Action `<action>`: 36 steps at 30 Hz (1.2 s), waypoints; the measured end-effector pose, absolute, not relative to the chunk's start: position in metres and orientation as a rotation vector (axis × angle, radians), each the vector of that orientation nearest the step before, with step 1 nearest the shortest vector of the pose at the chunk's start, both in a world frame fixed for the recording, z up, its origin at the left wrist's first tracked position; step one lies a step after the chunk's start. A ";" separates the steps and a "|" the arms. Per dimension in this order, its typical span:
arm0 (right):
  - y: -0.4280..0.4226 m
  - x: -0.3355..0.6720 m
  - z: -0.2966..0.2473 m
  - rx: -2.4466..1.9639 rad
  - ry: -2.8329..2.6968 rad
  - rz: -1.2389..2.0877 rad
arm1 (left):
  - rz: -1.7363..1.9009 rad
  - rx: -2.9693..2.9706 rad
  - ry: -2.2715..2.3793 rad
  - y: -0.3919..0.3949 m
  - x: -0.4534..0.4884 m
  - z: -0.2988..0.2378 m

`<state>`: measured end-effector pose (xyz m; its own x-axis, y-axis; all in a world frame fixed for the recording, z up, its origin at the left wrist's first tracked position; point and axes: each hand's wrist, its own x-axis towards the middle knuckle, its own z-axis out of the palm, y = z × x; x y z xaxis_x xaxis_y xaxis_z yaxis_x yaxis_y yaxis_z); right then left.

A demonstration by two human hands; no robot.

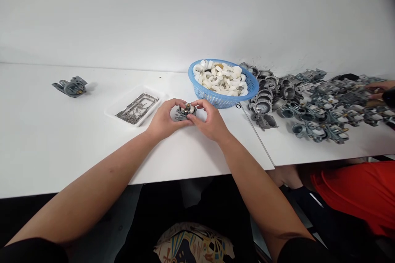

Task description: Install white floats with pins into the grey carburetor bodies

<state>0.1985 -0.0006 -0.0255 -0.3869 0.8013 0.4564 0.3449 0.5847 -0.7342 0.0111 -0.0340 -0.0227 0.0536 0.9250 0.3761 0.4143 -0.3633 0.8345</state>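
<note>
A grey metal carburetor body (181,116) is between my two hands, just above or on the white table. On its top sits a white plastic float (188,109) with a bit of brass showing in the middle. My left hand (168,118) wraps its thumb and fingers round the carburetor's left side. My right hand (210,121) pinches at the float's right side with thumb and forefinger. Fingertips partly cover both parts, so any small pin between them cannot be made out.
A white tray (111,111) of thin metal pins lies left of my hands. Behind them stands a blue basket (224,100) full of white floats. Another carburetor (72,87) sits far left. Many carburetors (321,111) crowd the right table, where a co-worker's hand (381,86) reaches in. A black ring (238,106) lies near the basket.
</note>
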 end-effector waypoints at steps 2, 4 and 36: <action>-0.001 0.198 -0.027 -0.921 -1.974 0.701 | 1.288 1.760 1.338 -0.033 0.011 -0.023; -0.001 0.198 -0.027 -0.920 -1.980 0.729 | 1.292 1.724 1.340 -0.032 0.009 -0.025; -0.014 0.187 0.012 -0.616 -2.161 0.375 | 1.288 1.890 1.217 -0.023 0.010 -0.029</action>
